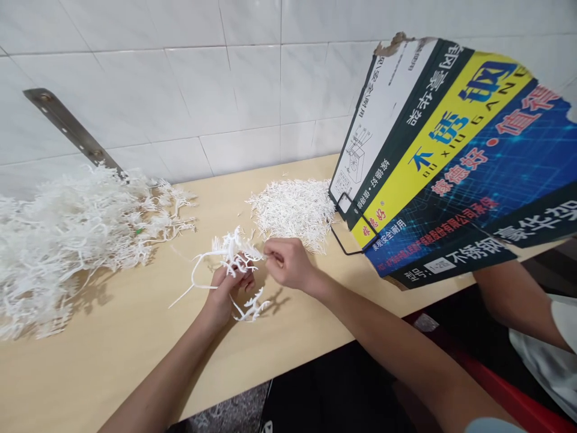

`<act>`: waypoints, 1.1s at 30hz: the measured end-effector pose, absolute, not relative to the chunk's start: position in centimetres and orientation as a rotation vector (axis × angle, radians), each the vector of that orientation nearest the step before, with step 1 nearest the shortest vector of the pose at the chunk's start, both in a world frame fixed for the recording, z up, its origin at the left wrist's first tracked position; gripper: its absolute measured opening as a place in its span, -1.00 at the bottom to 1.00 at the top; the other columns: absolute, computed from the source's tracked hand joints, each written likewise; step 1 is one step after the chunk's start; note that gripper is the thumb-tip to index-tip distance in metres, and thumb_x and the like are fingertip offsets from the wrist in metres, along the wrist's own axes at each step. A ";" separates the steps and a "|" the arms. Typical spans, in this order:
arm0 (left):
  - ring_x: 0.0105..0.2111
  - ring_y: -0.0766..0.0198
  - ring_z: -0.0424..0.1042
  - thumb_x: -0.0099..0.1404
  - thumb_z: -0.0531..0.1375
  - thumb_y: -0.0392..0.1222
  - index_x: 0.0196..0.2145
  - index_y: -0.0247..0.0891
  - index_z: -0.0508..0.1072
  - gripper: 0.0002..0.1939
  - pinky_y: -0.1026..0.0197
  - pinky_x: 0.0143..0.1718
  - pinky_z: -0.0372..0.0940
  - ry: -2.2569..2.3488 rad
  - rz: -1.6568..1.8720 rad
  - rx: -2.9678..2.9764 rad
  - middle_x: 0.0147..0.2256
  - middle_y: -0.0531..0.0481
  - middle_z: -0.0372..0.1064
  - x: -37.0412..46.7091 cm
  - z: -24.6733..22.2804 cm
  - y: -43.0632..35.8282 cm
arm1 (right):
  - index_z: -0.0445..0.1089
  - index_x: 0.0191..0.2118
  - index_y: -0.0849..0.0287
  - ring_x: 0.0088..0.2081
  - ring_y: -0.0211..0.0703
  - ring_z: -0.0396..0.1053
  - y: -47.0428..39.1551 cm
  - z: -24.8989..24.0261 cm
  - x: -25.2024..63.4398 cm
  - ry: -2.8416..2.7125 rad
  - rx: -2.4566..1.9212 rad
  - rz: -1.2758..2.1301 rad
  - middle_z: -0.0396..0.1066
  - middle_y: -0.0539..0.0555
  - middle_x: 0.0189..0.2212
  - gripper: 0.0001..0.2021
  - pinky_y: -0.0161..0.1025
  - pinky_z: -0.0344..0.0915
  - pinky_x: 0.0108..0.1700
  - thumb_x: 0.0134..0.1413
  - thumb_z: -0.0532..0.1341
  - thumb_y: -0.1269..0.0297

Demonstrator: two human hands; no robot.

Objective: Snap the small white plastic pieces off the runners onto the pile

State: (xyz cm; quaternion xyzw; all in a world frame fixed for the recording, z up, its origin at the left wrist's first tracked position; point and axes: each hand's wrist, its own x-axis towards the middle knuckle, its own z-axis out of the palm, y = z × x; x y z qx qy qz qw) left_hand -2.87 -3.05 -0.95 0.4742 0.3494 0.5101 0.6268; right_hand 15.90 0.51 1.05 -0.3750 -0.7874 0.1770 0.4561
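Left hand (228, 294) has its fingers closed around a white branched strand (234, 252); we read its long axis as running crosswise, loose tail off to the left, twiggy end pointing at the right fingers. A lower sprig (253, 310) hangs just on the near side of the left fingers. Right hand (289, 263) sits just beside that twiggy end, fingers curled narrow; we can't tell if a tip is pinched in them. Left hand is nearer the strand's middle, right hand nearer its end. Just beyond the right fingers, we have a pile of small white bits (293, 207), directly on the surface (148, 367). Well left of the left fingers, a big heap of white branches (67, 240). Right of the right fingers, printed cardboard (451, 156) leans up; whether it contains anything, we can't see.
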 end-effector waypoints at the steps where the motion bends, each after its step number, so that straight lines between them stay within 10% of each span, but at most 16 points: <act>1: -0.48 0.30 0.12 0.30 0.25 -0.06 -0.46 -0.23 0.31 -0.73 0.21 -0.41 0.12 0.794 1.169 1.135 -0.49 0.08 0.10 -3.1 -0.8 -2.9 | 0.11 -0.57 0.14 -0.57 -0.32 0.04 1.0 1.1 16.4 -1.915 -0.984 0.420 0.11 -0.09 -0.64 -0.77 -0.27 -0.07 -0.47 0.07 0.11 0.40; 7: -0.42 0.23 0.24 0.34 0.12 -0.21 -0.52 -0.24 0.33 -0.74 0.15 -0.31 0.13 0.980 1.146 1.633 -0.49 0.02 0.25 -4.3 -0.2 -2.6 | 0.42 -0.04 0.17 -0.02 -0.03 0.40 2.6 2.1 17.9 -1.605 -1.235 0.376 0.47 0.20 -0.05 -0.78 -0.20 0.31 -0.18 0.26 0.12 0.30; 16: -0.42 0.24 0.26 0.37 0.16 -0.16 -0.44 -0.26 0.40 -0.78 0.19 -0.32 0.14 1.076 1.164 1.735 -0.46 0.03 0.31 -4.5 0.5 -2.4 | 0.42 0.13 0.08 0.19 0.02 0.37 0.9 2.0 15.7 -1.551 -0.819 1.415 0.45 0.13 0.12 -0.55 -0.07 0.33 0.17 0.13 0.36 0.14; 26: -0.47 0.29 0.20 0.35 0.22 -0.06 -0.47 -0.28 0.39 -0.70 0.23 -0.40 0.14 0.874 0.823 1.646 -0.50 0.04 0.25 -4.2 0.3 -2.3 | 0.46 -0.17 0.17 -0.33 -0.21 0.43 0.8 2.3 15.5 -1.519 -0.689 1.480 0.45 -0.04 -0.38 -0.73 -0.26 0.37 -0.21 -0.04 0.40 0.32; 29: -0.43 0.25 0.31 0.29 0.29 -0.07 -0.21 -0.26 0.49 -0.79 0.20 -0.38 0.27 0.829 0.911 1.515 -0.39 -0.02 0.37 -4.0 -0.1 -2.1 | 0.41 -0.38 0.19 -0.42 -0.27 0.38 0.7 2.5 15.5 -1.527 -0.719 1.457 0.41 -0.05 -0.48 -0.88 -0.32 0.30 -0.31 0.02 0.36 0.31; 33: -0.13 0.12 0.48 0.17 0.40 -0.13 0.20 0.01 0.24 -0.31 0.12 -0.20 0.43 0.764 1.292 1.377 0.01 -0.13 0.38 -3.9 -0.4 -1.3 | 0.41 -0.43 0.20 -0.57 -0.32 0.24 0.6 2.6 15.6 -1.507 -0.910 1.417 0.30 -0.10 -0.60 -0.80 -0.35 0.14 -0.51 0.09 0.33 0.21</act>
